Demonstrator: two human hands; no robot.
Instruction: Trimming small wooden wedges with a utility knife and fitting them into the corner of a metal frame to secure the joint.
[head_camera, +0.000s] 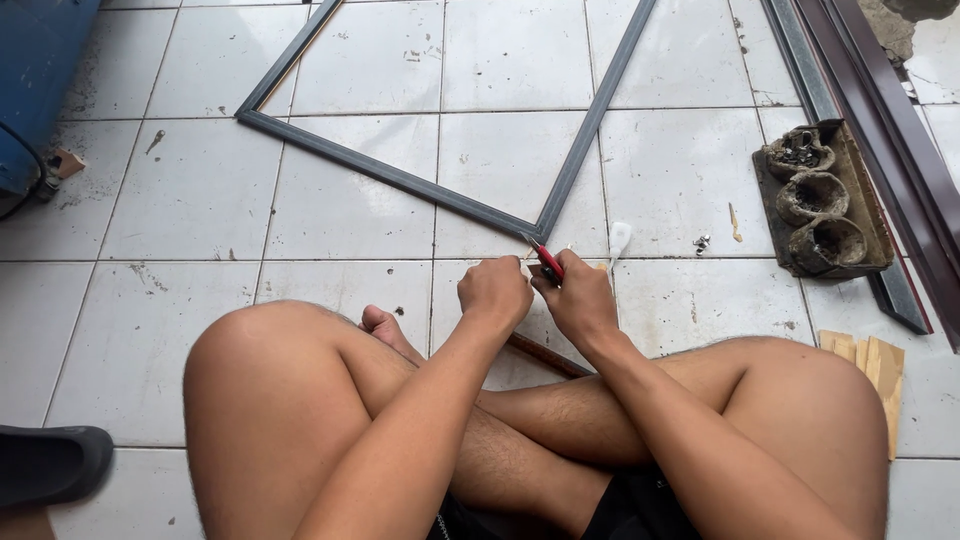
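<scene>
Both hands meet at the near corner of the dark grey metal frame (420, 190) lying flat on the white tiled floor (190, 200). The right hand (580, 300) has its grip closed around a red-handled tool (549, 263), whose long axis points up and away to that corner, just beyond the grip. The left hand (494, 290) is closed into a fist just beside it, equally near; what it grips I cannot tell.
</scene>
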